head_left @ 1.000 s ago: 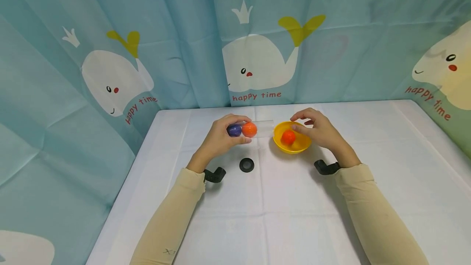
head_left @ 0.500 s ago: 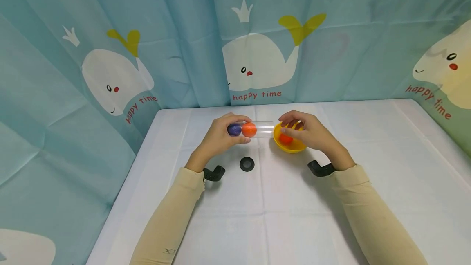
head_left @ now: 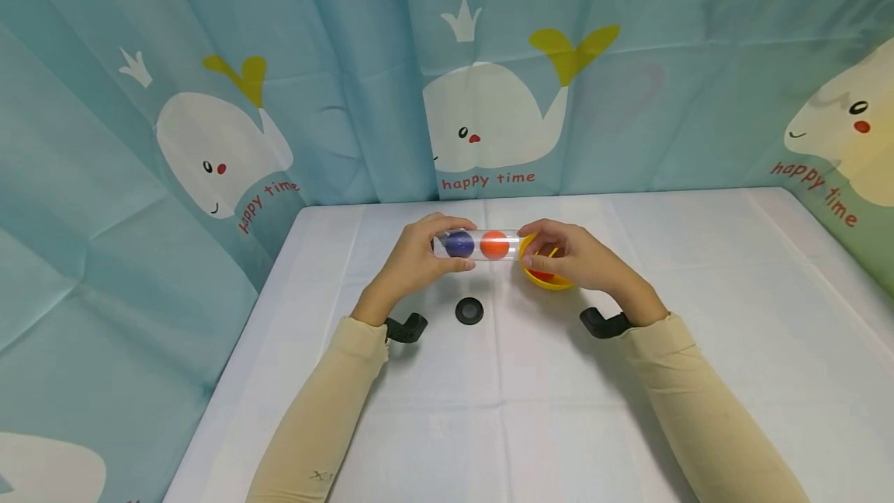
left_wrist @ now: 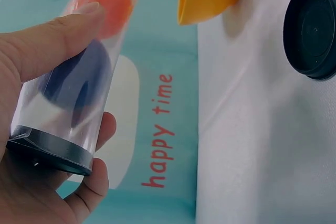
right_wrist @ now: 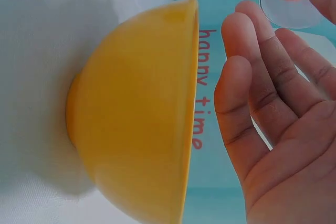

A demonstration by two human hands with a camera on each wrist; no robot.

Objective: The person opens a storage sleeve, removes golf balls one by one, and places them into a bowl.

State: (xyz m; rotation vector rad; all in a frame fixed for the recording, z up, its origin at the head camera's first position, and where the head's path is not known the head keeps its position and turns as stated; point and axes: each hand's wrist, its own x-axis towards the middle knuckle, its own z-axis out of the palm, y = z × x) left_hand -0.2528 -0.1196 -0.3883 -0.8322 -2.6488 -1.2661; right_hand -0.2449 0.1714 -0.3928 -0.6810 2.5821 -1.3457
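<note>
My left hand [head_left: 414, 261] grips a clear plastic tube [head_left: 476, 245] lying level above the table. Inside it sit a dark blue ball [head_left: 459, 244] and, farther right, an orange ball [head_left: 495, 244]. A black cap [left_wrist: 55, 150] covers the tube's left end in the left wrist view. At the uncapped right end hovers my right hand [head_left: 581, 258], fingers loosely bent and holding nothing; whether it touches the rim I cannot tell. Below that hand is a yellow bowl [right_wrist: 136, 103], with an orange-red ball [head_left: 542, 276] in it, mostly hidden by the hand.
A loose round black cap [head_left: 469, 311] lies on the white tablecloth [head_left: 447, 425] between the forearms. Behind the table hangs a blue curtain [head_left: 363, 99] with whale prints. Each wrist carries a black camera mount [head_left: 407, 328].
The two balls have slid rightward inside the tube. My right hand has moved left from over the bowl to the tube's open end. The left hand has stayed in place.
</note>
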